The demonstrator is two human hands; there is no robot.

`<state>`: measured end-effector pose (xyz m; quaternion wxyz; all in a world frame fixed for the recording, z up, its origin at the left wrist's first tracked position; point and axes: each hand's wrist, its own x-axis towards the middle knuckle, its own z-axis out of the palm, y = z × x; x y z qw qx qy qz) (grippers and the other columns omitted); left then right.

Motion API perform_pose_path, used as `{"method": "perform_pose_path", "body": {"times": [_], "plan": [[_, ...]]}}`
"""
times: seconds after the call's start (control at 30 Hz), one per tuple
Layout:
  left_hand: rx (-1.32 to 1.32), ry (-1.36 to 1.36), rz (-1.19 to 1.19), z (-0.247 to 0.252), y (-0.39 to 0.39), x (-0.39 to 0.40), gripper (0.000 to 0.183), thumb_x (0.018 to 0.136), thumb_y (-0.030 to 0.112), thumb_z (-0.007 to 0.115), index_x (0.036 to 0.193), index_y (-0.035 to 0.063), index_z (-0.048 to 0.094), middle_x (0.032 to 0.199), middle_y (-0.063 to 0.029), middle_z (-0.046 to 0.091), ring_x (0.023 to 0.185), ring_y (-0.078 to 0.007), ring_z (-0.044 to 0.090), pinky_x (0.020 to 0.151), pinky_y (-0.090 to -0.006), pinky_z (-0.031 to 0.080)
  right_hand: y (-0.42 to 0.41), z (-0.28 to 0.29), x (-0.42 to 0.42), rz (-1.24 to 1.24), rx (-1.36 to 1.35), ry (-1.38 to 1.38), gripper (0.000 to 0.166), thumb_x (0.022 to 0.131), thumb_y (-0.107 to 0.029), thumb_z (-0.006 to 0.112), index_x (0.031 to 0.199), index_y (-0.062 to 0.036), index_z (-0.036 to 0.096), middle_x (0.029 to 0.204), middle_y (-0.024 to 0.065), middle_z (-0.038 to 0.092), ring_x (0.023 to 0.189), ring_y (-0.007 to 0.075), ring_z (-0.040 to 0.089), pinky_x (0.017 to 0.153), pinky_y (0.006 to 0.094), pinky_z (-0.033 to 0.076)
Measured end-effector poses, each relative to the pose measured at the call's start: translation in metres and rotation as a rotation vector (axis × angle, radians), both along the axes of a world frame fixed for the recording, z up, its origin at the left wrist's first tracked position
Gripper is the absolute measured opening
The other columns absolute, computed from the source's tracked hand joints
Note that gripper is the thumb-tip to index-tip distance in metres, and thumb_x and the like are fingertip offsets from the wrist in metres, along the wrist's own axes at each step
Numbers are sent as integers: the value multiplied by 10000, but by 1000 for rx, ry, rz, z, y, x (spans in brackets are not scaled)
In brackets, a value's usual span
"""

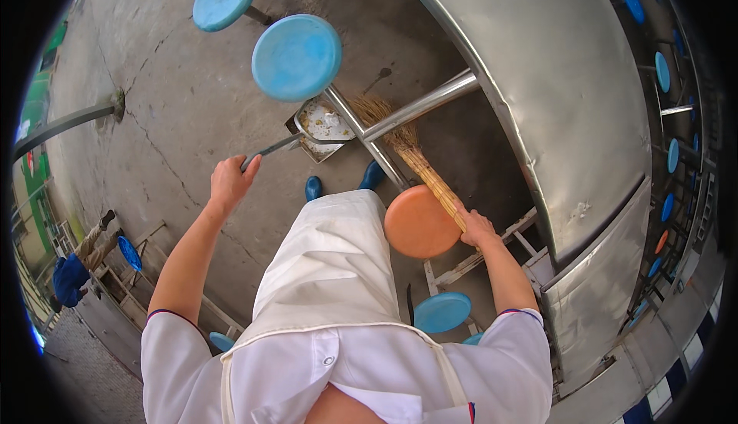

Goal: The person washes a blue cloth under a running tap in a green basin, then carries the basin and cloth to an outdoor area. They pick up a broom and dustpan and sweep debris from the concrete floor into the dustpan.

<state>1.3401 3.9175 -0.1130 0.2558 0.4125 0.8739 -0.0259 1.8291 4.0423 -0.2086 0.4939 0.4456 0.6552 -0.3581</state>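
Observation:
My left hand (233, 179) grips the handle of a metal dustpan (314, 150), whose pan rests on the concrete floor in front of my boots. Scraps and a crumpled white piece of litter (333, 121) lie in the pan. Around the bound stalk of a straw broom (425, 165) my right hand (477, 227) is closed, beside an orange round stool seat (424, 222). The broom's bristles spread on the floor just right of the dustpan, partly hidden behind a steel tube of the stool frame (424, 104).
A long sheet-metal tabletop (553, 78) runs along my right. Light blue stool seats (297, 58) on steel arms stand ahead, with another blue seat (443, 311) beside me. At far left a dark curved post (69, 127) meets the floor, and a person in blue (69, 280) is farther back.

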Motion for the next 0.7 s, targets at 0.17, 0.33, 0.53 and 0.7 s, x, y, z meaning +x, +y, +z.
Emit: {"method": "perform_pose_path", "body": {"times": [0.17,0.33,0.53,0.7], "plan": [[-9,-12,-6,1,-1,-1,480,819,443,547,607,13,550,560,-189,532,584,-396,517,528,-447,403,-11,24,38,-100,22,9,928,664,-27,598,1391,-343,113,1177,167,454,1047,347,518,876,405,442],[-25,-12,2,0,-1,-1,476,818,446,547,617,16,564,564,-184,537,586,-390,520,528,-442,404,-29,-10,-1,-168,96,-80,982,680,-56,621,1401,-304,2,1192,184,438,1051,353,514,883,401,440],[-41,-1,11,0,0,-2,473,811,459,547,642,18,574,587,-179,555,602,-379,537,545,-436,416,-31,-20,-29,146,36,-70,933,682,-28,603,1405,-274,68,1172,173,447,1016,326,542,837,389,464],[-33,-38,16,-2,-10,-4,457,812,444,548,663,13,581,599,-190,561,628,-382,551,567,-436,426,-25,14,0,175,156,63,929,644,4,615,1375,-354,167,1128,163,470,970,338,557,827,401,467]]}}
